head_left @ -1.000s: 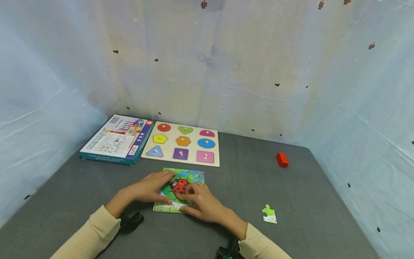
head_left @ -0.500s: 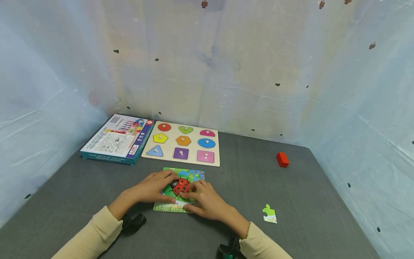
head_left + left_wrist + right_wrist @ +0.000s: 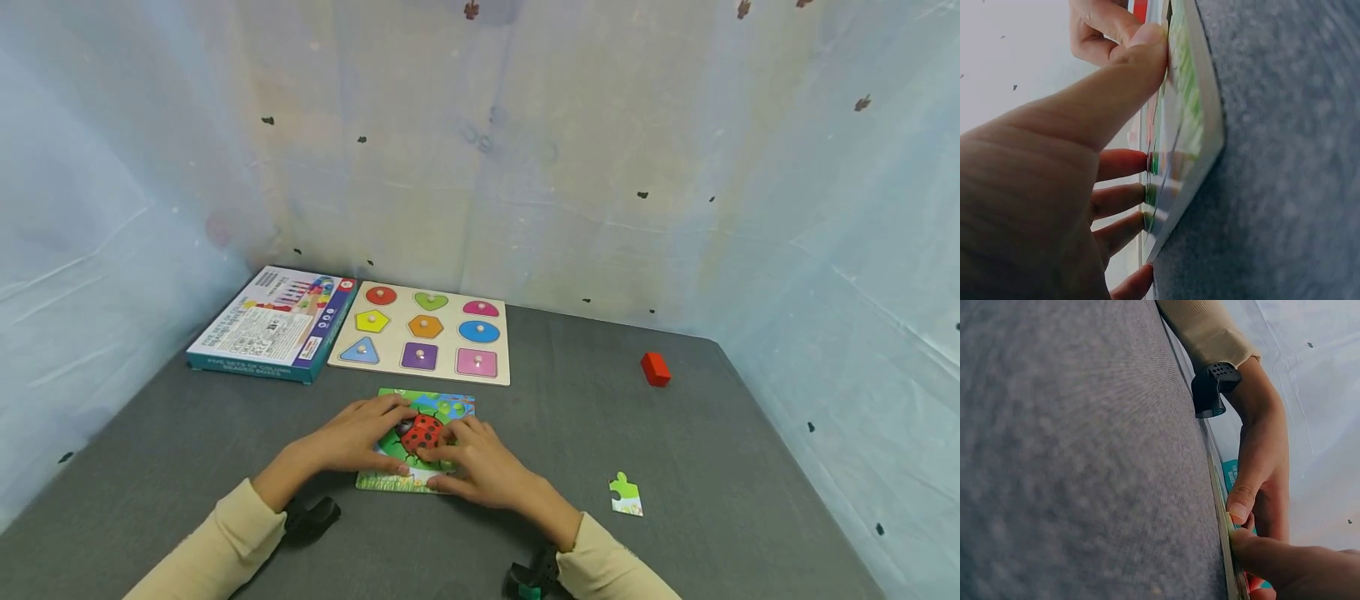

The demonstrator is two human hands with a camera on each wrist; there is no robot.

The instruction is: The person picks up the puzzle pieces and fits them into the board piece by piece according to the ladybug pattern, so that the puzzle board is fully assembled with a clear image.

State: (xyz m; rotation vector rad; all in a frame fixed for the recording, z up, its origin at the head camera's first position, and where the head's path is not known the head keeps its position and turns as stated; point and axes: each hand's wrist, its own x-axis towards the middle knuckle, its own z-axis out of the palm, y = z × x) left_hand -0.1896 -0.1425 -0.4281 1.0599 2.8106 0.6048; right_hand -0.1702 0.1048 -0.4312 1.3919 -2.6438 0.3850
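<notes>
A square ladybug jigsaw puzzle (image 3: 422,433) lies flat before me, set in a thin tray. My left hand (image 3: 348,437) rests over its left part, fingertips and thumb pressing on its surface with the fingers spread. On the lower right part, my right hand (image 3: 487,475) presses down with thumb and fingertips. In the left wrist view, fine seams run across the puzzle (image 3: 1192,112) under the fingertips. Both thumbs nearly meet over the puzzle in the right wrist view. Off to the right lies a loose green-and-white puzzle piece (image 3: 627,497), apart from either hand. Fingers cover part of the picture.
Behind the puzzle lies a wooden shape board (image 3: 450,312) with knobbed pieces in several colours. A flat teal-edged box (image 3: 258,329) stands to its left. Toward the right back is a red block (image 3: 656,369). Pale sheeting (image 3: 540,167) surrounds the grey table (image 3: 570,433).
Both hands have shifted very slightly to the right on the puzzle, still pressing it. The loose piece, block, box and shape board have stayed where they were.
</notes>
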